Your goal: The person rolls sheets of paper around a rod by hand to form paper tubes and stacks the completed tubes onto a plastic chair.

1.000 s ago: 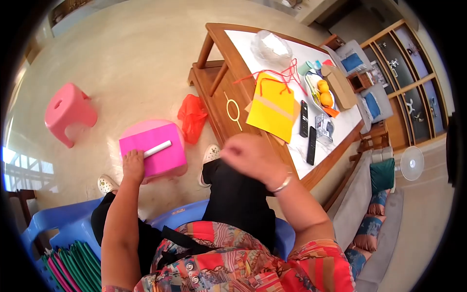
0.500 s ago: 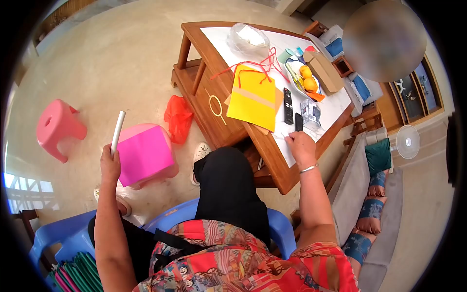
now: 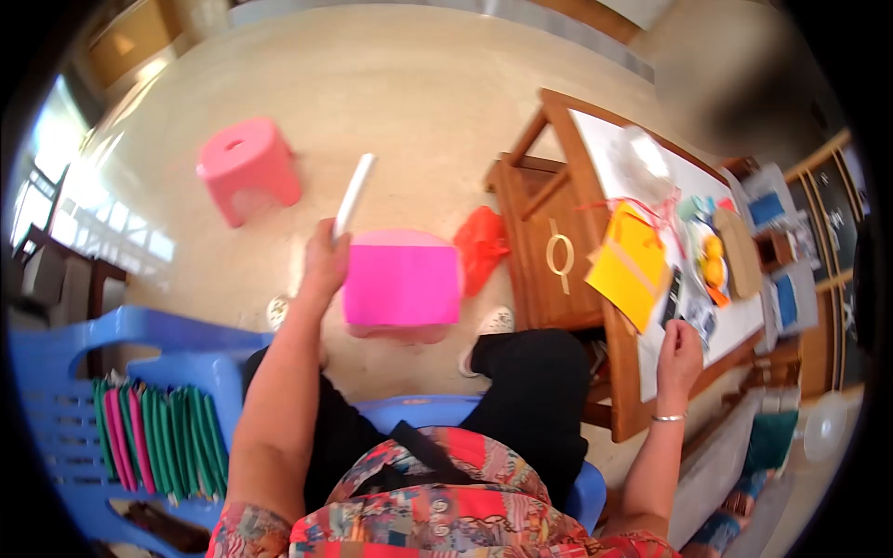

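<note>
My left hand [image 3: 325,262] is closed around the lower end of a slim white stick-like tube [image 3: 354,193], which points up and slightly right. Just right of that hand, a bright magenta sheet [image 3: 403,285] lies on a pink plastic stool [image 3: 395,239]. My right hand [image 3: 682,352] hovers by the near edge of the white-topped wooden table [image 3: 633,367], its fingers pinched together. Whatever sits in that pinch is too small to make out. Close beyond those fingers lie a black remote [image 3: 672,296] and a clear plastic item [image 3: 699,318]. A yellow folder-like sheet [image 3: 633,270] lies to their left.
A second pink stool [image 3: 249,167] stands at the upper left. A red plastic bag [image 3: 482,249] is on the floor beside the table. Fruit [image 3: 713,262] sits in a bowl on the table. Folded green and pink items [image 3: 167,442] fill a blue chair [image 3: 130,325] at left.
My view has swung left, so the table appears further right and the blue chair shows more. The tube stays in my left hand. My right hand remains pinched near the table edge.
</note>
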### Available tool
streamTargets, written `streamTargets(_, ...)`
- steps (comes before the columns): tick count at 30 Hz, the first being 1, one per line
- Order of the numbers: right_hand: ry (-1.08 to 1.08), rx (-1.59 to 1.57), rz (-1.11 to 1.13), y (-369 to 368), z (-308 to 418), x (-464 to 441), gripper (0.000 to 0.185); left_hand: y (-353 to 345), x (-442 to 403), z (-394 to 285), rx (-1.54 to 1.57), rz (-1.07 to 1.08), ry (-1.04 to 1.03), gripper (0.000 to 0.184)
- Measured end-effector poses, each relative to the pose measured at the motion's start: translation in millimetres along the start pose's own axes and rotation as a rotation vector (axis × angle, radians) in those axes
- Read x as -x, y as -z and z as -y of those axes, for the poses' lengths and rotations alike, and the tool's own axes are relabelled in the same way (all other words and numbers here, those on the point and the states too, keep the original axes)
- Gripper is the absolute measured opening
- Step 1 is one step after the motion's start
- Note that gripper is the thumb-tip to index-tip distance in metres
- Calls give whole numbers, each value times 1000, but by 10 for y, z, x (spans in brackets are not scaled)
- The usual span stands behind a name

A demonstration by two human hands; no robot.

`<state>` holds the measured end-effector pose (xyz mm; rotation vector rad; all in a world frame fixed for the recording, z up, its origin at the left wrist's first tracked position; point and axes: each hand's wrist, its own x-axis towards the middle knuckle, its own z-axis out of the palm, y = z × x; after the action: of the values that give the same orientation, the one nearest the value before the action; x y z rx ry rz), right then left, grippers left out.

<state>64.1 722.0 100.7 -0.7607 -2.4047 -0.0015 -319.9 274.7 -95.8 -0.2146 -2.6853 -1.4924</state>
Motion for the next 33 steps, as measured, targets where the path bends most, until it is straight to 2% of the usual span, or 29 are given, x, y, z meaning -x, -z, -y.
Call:
streamTargets(1, -11, -92, 57, -3, 323, -74, 16, 29, 29, -65, -29, -20, -8, 28)
streamTargets(4, 197, -376, 87, -380, 1137, -183, 15, 10, 90, -146, 41, 13, 27, 32)
streamTargets(7, 267, -514, 448, -805, 1979, -160, 19, 76, 168, -282, 49, 64, 47, 33)
streamTargets(9, 401, -563, 608, -1234, 2381, -23, 22, 93, 187, -245, 0, 52, 25, 33)
streamTargets(11, 599, -505, 595, -1803, 2590, 255, 22, 94, 192, -219, -34, 58, 16, 33)
streamTargets(13, 764, -547, 555, -2348, 2646, 530, 30, 140, 176, -242, -56, 65, 19, 33)
streamTargets(16, 848, -445, 644, -2641, 2733, 790, 42, 253, 171, -399, -39, 154, 93, 34)
streamTargets(19, 835, -450, 662, -2722, 2706, 947, 48, 239, 167, -407, -24, 129, 66, 35)
streamTargets(28, 843, -495, 614, -3014, 2577, 1121, 18, 160, 141, -435, -48, 146, 57, 35)
streamTargets(33, 842, -518, 545, -3066, 2583, 972, 11, 121, 169, -391, -107, 187, 69, 34)
